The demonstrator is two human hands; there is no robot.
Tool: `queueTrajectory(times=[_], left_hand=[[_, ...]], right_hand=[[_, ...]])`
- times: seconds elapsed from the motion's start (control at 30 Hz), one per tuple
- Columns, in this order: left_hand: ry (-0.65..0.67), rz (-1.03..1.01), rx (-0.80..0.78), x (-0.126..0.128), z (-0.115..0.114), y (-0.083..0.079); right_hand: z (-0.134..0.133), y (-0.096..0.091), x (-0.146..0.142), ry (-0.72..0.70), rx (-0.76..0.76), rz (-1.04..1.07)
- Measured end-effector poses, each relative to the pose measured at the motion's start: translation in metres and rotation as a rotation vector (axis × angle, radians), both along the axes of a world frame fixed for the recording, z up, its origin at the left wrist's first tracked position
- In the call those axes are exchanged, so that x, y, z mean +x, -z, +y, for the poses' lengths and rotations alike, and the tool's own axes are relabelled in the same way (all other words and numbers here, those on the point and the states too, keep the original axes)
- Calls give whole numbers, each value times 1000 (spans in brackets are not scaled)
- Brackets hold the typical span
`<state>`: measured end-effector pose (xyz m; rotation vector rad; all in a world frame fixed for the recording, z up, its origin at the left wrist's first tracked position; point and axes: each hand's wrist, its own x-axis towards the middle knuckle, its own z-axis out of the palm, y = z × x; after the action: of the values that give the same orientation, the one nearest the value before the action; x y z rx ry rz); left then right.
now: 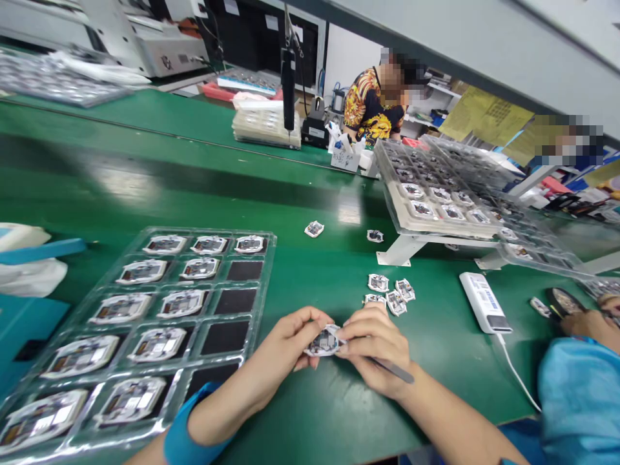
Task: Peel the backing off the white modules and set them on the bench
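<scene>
Right of the tray (pixel 236 301), left fingers (pixel 304 337) and right fingers (pixel 364 328) pinch the module (pixel 323 343), the right also holding a tweezer-like tool (pixel 396 371); a shifting grip could scratch circuitry.

Over on the green worktop (pixel 438 342), a white oblong power block (pixel 484 302) trailed its white cable (pixel 515 373); behind, a slim black cylindrical tool (pixel 289 90) hung near a white handwritten-on box (pixel 345 159), and beyond was a co-worker (pixel 375 103) in a black-and-gold patterned shirt (pixel 357 98)!
</scene>
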<state>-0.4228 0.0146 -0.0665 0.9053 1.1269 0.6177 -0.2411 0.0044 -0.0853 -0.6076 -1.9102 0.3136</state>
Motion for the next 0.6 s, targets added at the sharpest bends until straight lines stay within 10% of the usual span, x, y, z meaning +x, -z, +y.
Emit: queueTrajectory(times=[0.6], left_hand=[[-17,3,-8,0,-2,-2]], right_hand=[[0,0,-6,71,-482,288]])
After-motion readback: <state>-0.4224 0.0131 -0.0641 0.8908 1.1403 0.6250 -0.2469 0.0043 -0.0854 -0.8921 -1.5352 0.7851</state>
